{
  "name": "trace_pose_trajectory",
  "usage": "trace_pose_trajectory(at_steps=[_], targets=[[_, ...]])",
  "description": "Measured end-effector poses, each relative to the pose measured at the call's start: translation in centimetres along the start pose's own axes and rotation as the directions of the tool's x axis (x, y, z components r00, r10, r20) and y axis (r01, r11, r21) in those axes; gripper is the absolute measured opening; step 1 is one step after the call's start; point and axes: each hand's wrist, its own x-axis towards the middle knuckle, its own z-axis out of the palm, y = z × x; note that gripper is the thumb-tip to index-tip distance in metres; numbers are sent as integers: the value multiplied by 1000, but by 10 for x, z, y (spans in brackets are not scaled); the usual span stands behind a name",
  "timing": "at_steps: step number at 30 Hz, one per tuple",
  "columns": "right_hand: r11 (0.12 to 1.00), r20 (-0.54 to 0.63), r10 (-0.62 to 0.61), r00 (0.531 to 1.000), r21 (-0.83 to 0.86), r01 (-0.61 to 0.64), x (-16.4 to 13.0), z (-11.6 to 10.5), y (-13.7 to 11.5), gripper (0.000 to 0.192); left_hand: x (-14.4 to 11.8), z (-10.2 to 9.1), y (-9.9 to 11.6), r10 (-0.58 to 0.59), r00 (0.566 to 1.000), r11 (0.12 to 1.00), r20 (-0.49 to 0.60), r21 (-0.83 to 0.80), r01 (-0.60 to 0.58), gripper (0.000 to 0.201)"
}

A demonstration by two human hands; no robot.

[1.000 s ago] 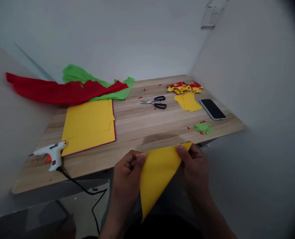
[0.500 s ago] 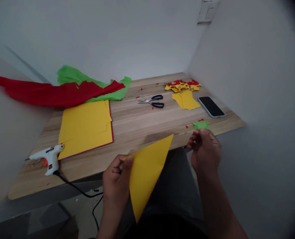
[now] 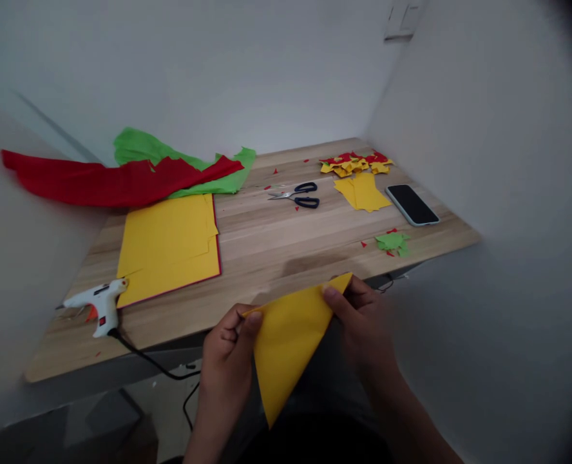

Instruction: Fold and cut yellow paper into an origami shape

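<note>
A triangular piece of yellow paper hangs between my two hands, just off the table's front edge, with one point hanging down. My left hand pinches its upper left corner, thumb on the near face. At the upper right corner my right hand is closed on the paper, its thumb pressed on the near side and the other fingers partly hidden behind. Beyond the right hand, a small heap of green paper scraps lies on the table.
The wooden table carries a stack of yellow sheets, a white glue gun with a cord, scissors, cut yellow pieces, a red and yellow pile, a phone, red crepe paper and green crepe paper.
My right hand has moved left from beside the green scraps and taken hold of the yellow paper's right corner. The left hand keeps its pinch with little movement.
</note>
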Motion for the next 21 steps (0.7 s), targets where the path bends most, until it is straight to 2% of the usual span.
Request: trace_pose_trajectory(at_steps=[5, 10, 13, 15, 18, 19, 21], targets=[[996, -48, -76, 996, 51, 78, 2, -6, -4, 26, 1, 0, 1, -106, 994, 994, 21, -3, 106, 39], [995, -7, -92, 996, 29, 92, 8, -12, -7, 30, 1, 0, 4, -179, 981, 983, 69, 44, 177, 43], [992, -58, -120, 991, -33, 118, 15, -15, -6, 32, 0, 5, 6, -135, 989, 988, 68, 79, 130, 41], [991, -157, -135, 978, -20, 134, 21, -17, -6, 32, 0, 8, 6, -94, 994, 990, 46, 113, 89, 39], [983, -305, -144, 941, 66, 172, 26, -17, -6, 27, 3, 6, 4, -22, 999, 990, -48, 140, 29, 39], [984, -293, -134, 947, 73, 162, 26, -17, -5, 27, 5, 4, 3, 7, 996, 989, -84, 150, 6, 39], [997, -123, -80, 989, 9, 82, 22, -15, -1, 36, 9, 0, 1, 58, 990, 983, -132, 179, -34, 39]])
